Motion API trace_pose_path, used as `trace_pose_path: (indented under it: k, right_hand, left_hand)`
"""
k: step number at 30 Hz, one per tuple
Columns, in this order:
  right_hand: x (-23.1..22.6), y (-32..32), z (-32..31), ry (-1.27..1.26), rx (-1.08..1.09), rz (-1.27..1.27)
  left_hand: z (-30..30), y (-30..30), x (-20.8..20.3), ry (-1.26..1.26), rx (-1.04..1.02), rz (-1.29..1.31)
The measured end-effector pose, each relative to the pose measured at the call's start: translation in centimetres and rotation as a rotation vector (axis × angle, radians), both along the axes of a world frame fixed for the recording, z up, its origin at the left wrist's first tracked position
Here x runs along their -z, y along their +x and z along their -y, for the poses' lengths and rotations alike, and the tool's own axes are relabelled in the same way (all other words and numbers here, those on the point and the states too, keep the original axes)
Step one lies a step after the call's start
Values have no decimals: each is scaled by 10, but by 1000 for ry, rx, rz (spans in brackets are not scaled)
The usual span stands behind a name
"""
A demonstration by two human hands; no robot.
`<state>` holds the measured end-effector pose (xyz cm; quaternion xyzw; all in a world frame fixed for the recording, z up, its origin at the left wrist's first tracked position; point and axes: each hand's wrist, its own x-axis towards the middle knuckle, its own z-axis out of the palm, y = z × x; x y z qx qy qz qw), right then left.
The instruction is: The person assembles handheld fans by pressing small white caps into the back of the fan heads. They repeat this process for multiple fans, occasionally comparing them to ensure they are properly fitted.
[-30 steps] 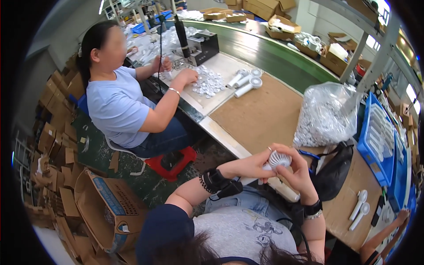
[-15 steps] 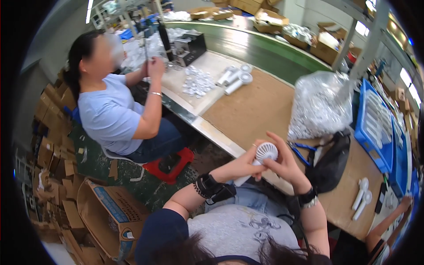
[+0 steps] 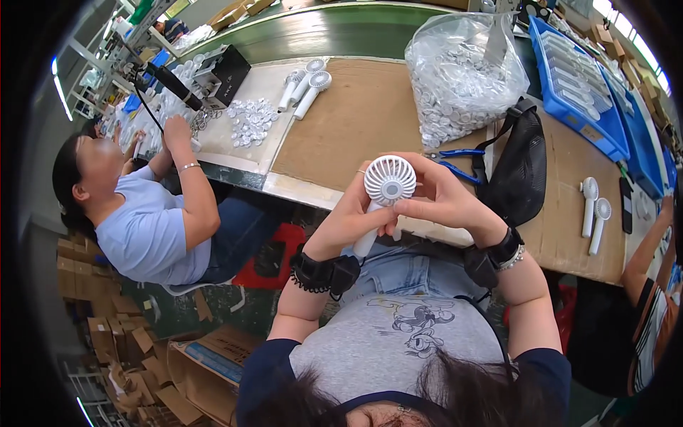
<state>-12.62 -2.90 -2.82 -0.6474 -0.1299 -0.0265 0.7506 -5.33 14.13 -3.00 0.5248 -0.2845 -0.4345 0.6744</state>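
A white handheld fan (image 3: 390,182) is held between both hands in front of my lap, its round slatted grille facing up toward me. My left hand (image 3: 354,217) closes around the handle just below the head. My right hand (image 3: 445,199) grips the right side of the head, thumb pressed near the lower rim of the grille. The handle slants down to the left beneath my left hand. Beyond the hands lie blue-handled pliers (image 3: 459,162) next to a black mesh pouch (image 3: 519,171).
A clear bag of small silvery round pieces (image 3: 462,89) stands on the cardboard-covered table (image 3: 348,121). White fans (image 3: 311,89) and loose white discs (image 3: 252,121) lie at far left, two more fans (image 3: 597,213) at right. A blue tray (image 3: 580,92) stands far right. A co-worker (image 3: 142,220) sits left.
The view has turned and tilted, so table and co-worker appear shifted left and up. The fan's grille now faces me more fully; both hands still hold it.
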Motion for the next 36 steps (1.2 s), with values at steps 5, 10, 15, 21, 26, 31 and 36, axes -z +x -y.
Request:
trace_pose_path:
  k: [5, 10, 15, 21, 26, 31, 36]
  right_hand:
    - [-11, -4, -1, -188, 54, -4]
    - [-17, 1, 0, -210, 36, 56]
    - [-8, -8, 6, -227, 117, 32]
    - [7, 9, -3, -161, 93, 89]
    - [19, -2, 6, -125, 135, 50]
    - [37, 8, 2, -81, 88, 9]
    - [36, 10, 5, 22, 12, -64]
  left_hand:
    - [-2, -2, 3, -22, -1, 12]
    - [-6, 6, -2, -91, 15, 70]
    - [12, -10, -8, -22, 7, 118]
    - [6, 6, 3, 56, -43, 188]
    - [9, 1, 9, 80, -27, 270]
    - [6, 4, 15, 150, -65, 268]
    - [6, 2, 21, 138, -85, 218]
